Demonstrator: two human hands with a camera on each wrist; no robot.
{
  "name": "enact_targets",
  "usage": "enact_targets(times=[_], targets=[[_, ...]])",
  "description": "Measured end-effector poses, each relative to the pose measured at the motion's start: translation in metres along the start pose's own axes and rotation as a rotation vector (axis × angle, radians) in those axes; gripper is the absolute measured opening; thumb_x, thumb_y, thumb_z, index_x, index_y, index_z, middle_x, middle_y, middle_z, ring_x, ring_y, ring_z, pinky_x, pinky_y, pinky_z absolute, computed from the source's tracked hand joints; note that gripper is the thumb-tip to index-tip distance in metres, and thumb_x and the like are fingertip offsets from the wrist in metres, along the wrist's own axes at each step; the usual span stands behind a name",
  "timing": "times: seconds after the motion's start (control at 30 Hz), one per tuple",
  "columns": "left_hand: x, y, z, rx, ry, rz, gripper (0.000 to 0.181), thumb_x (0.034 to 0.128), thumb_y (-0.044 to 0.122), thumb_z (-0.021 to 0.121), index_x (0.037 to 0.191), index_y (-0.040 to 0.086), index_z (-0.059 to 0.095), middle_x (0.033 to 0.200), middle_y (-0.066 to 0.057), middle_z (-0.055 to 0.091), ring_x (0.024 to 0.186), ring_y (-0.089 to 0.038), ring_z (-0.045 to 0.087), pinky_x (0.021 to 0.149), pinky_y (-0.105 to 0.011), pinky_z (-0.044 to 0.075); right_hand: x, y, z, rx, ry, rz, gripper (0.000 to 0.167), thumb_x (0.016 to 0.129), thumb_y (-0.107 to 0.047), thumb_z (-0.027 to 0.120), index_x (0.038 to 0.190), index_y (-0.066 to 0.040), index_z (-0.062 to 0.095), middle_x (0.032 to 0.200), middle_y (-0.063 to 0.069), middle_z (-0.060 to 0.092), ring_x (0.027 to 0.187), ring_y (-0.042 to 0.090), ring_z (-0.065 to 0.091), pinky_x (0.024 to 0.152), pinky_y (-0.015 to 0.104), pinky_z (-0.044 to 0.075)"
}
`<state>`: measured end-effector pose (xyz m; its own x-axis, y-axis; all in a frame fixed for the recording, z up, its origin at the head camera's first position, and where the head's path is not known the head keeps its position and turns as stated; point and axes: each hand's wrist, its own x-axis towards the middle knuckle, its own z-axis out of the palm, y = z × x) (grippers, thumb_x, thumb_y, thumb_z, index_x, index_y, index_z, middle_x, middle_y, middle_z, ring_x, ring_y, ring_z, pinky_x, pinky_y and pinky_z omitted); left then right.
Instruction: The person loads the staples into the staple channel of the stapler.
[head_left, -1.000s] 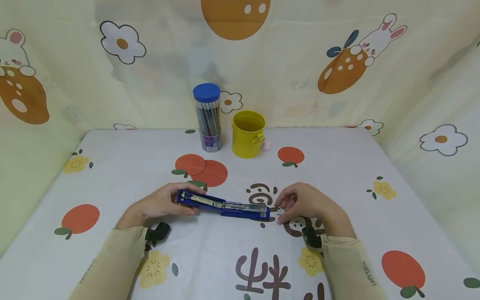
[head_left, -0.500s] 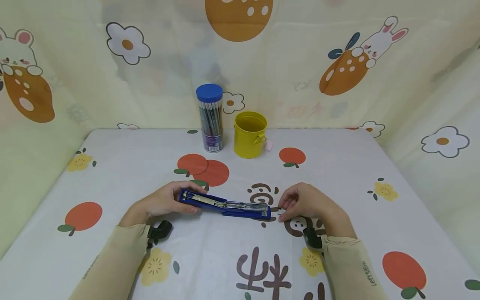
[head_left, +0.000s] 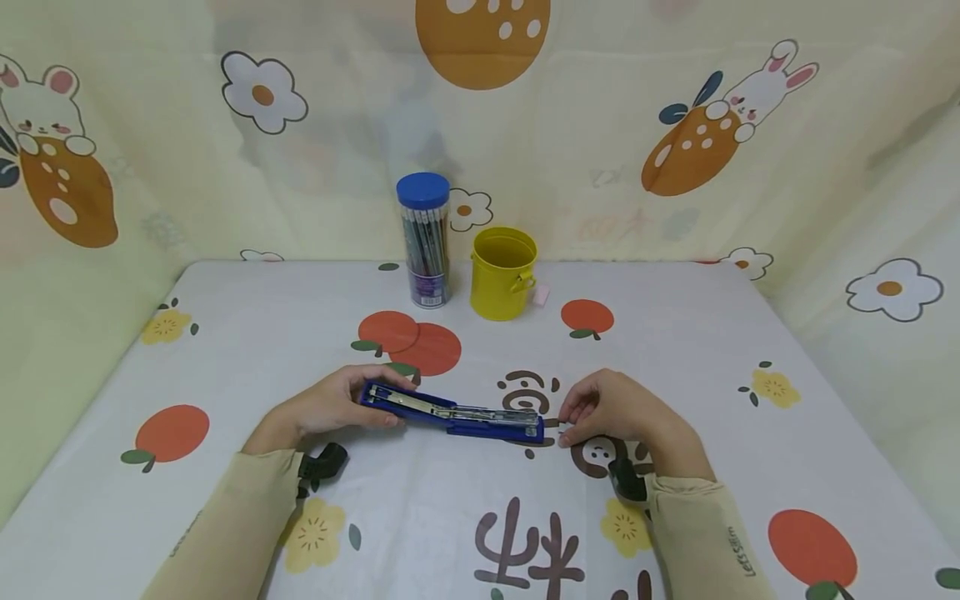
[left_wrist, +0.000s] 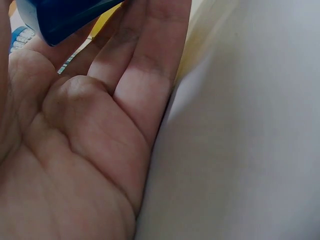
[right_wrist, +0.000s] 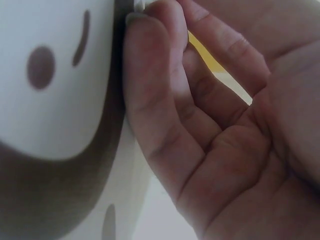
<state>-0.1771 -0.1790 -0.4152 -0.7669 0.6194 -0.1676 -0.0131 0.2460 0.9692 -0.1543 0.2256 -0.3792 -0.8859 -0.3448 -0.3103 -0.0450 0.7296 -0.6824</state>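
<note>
A blue stapler (head_left: 457, 413) lies across the middle of the table in the head view, its top opened back and its metal magazine exposed. At its left end, my left hand (head_left: 337, 402) grips it between thumb and fingers. The stapler's blue end (left_wrist: 65, 17) also shows at the fingers in the left wrist view. Just off the stapler's right end is my right hand (head_left: 618, 410), thumb and forefinger together. Between those fingertips the right wrist view shows a small silvery piece (right_wrist: 139, 5), mostly hidden and too small to identify.
Behind the stapler stand a clear tub of pencils (head_left: 425, 242) with a blue lid and a yellow bucket (head_left: 491, 287). A small pink piece (head_left: 541, 295) lies beside the bucket. A printed cloth (head_left: 405, 508) covers the table, and a patterned curtain (head_left: 570, 142) hangs behind.
The head view has shifted slightly, moving the whole scene a little right and down. Both hands keep their places at the stapler, which stays opened out.
</note>
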Motion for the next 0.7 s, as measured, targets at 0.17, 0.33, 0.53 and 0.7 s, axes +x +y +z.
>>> enact_targets(times=[0.17,0.33,0.53,0.7], targets=[[-0.0006,-0.0001,-0.0001,0.011,0.000,0.007,0.047,0.0846,0.013,0.083,0.129,0.014,0.067,0.131,-0.010,0.062,0.116,-0.032,0.057,0.098,-0.042,0.044,-0.0009,-0.0004,0.0006,0.006,-0.002,-0.002,0.023,0.069,-0.016,0.094,0.082,-0.013,0.075,0.072,0.000,0.066,0.068,0.018,0.059,0.067,0.035,0.050],[-0.0009,-0.0010,0.0000,0.003,0.004,-0.003,0.047,0.0849,0.013,0.083,0.129,0.014,0.067,0.130,-0.010,0.062,0.117,-0.032,0.057,0.098,-0.041,0.044,-0.0013,-0.0016,0.0012,0.015,-0.001,0.004,0.023,0.069,-0.016,0.094,0.083,-0.013,0.075,0.072,0.001,0.066,0.069,0.018,0.059,0.067,0.035,0.050],[-0.0011,-0.0005,0.0002,-0.005,0.004,-0.008,0.048,0.0852,0.014,0.082,0.130,0.011,0.066,0.130,-0.011,0.063,0.117,-0.032,0.057,0.098,-0.041,0.044,-0.0008,-0.0005,0.0011,0.021,-0.004,0.002,0.021,0.071,-0.015,0.093,0.083,-0.013,0.076,0.072,0.001,0.067,0.068,0.018,0.060,0.067,0.035,0.050],[-0.0007,-0.0001,0.0004,-0.013,0.007,-0.012,0.048,0.0849,0.014,0.083,0.130,0.011,0.066,0.131,-0.011,0.062,0.117,-0.032,0.056,0.098,-0.040,0.045,-0.0006,0.0001,-0.0001,0.015,-0.005,-0.006,0.019,0.072,-0.015,0.092,0.082,-0.013,0.076,0.072,0.001,0.067,0.068,0.018,0.060,0.067,0.035,0.050]])
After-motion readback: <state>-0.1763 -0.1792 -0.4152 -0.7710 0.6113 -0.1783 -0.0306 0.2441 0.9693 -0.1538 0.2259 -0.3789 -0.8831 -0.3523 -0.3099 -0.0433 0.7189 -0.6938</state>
